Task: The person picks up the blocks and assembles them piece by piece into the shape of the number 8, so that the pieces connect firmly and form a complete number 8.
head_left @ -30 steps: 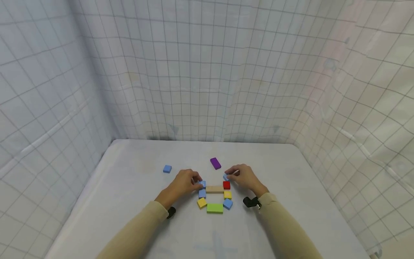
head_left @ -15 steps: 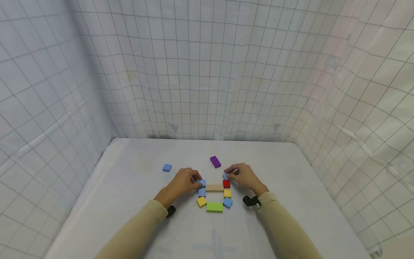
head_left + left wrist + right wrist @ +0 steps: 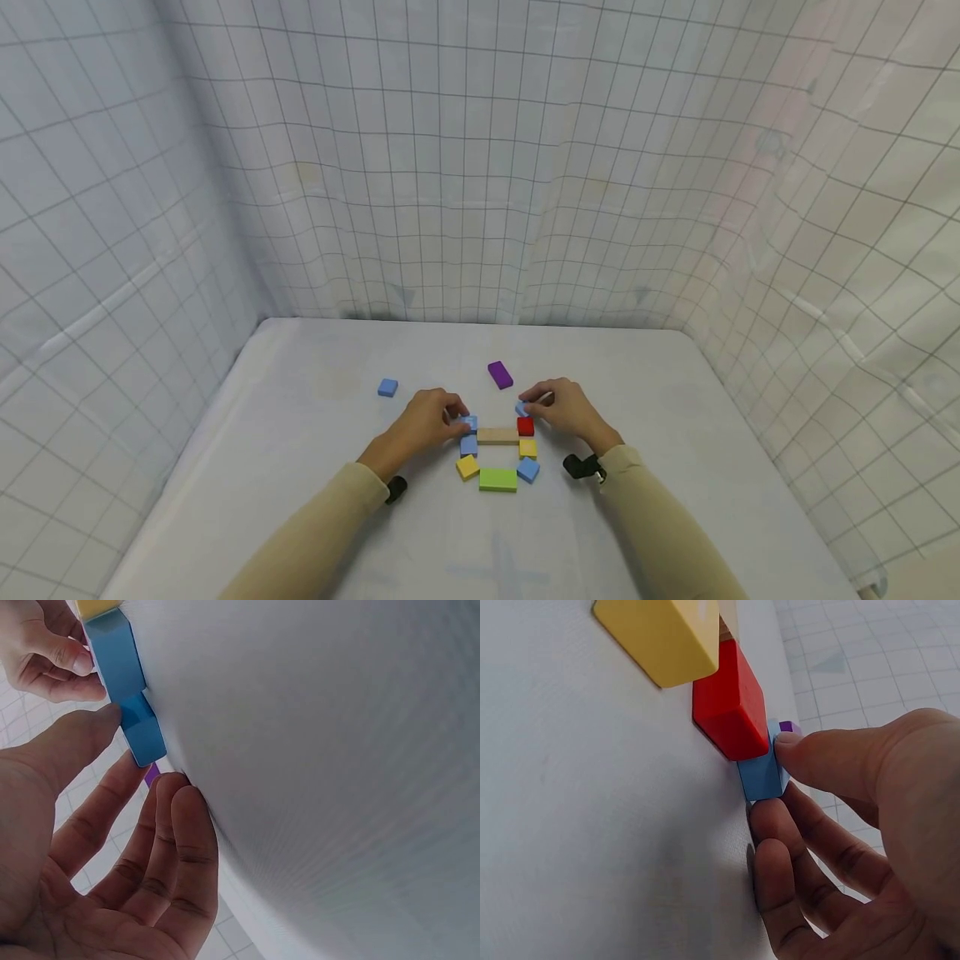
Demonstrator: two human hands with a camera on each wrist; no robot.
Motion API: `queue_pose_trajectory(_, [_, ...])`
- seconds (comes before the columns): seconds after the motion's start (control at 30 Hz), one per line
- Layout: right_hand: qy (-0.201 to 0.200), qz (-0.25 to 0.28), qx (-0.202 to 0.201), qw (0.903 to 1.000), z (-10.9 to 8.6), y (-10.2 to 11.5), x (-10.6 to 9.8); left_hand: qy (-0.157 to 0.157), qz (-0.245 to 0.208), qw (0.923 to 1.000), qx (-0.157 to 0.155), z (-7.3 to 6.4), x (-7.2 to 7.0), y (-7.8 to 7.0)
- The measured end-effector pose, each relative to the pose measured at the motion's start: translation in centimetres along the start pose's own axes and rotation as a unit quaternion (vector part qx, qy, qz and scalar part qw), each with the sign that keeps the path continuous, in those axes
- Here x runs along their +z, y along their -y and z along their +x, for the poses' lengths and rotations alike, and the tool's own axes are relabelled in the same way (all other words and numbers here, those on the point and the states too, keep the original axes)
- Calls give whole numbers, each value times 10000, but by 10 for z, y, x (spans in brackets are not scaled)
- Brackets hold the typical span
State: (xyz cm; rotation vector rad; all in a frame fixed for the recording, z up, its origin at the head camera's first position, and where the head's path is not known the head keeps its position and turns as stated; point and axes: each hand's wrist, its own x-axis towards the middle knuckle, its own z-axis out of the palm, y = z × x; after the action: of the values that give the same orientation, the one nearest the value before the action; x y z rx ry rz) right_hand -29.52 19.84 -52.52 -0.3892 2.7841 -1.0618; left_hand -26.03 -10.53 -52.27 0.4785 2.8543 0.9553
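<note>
My left hand (image 3: 430, 422) pinches a blue block (image 3: 143, 730) between thumb and index finger, at the far left corner of a ring of blocks. Right behind the red block (image 3: 525, 427), my right hand (image 3: 561, 408) pinches another blue block (image 3: 762, 777) with thumb and fingers. A tan block (image 3: 497, 436) lies crosswise between the two sides. Nearer to me come a blue block (image 3: 468, 447) and a yellow block (image 3: 467, 467) on the left, a yellow block (image 3: 528, 449) and a blue block (image 3: 528, 470) on the right, and a lime green block (image 3: 498, 480) in front.
A purple block (image 3: 500, 375) lies behind the ring, between the hands and farther away. Off to the left is a loose blue block (image 3: 387, 387). Gridded white curtains (image 3: 450, 208) stand behind and on both sides of the white table (image 3: 315, 358).
Both hands stay almost still on their blue blocks. The right-hand blue block has shifted very slightly to the left. The whole head view has tilted a little.
</note>
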Motion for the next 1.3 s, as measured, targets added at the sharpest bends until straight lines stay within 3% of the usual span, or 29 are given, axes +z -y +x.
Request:
queue_pose_trajectory(0.6, [-8,19,-35,10000,0,-2,0,-60,-176,9998,34,0,2,4])
queue_pose_trajectory(0.77, [10,21,-67,10000,0,-3,0,-214,-251,9994,-114,-4,-3,6])
queue_pose_trajectory(0.9, [5,-16,-81,10000,0,-4,2,-569,-227,9978,-251,-4,-13,14])
queue_pose_trajectory(1.13, [3,-32,-59,10000,2,-7,3,-1396,58,9894,-384,-5,-48,34])
queue_pose_trajectory(1.3, [24,-30,-40,10000,3,-8,3,-1556,167,9867,-440,-8,-71,58])
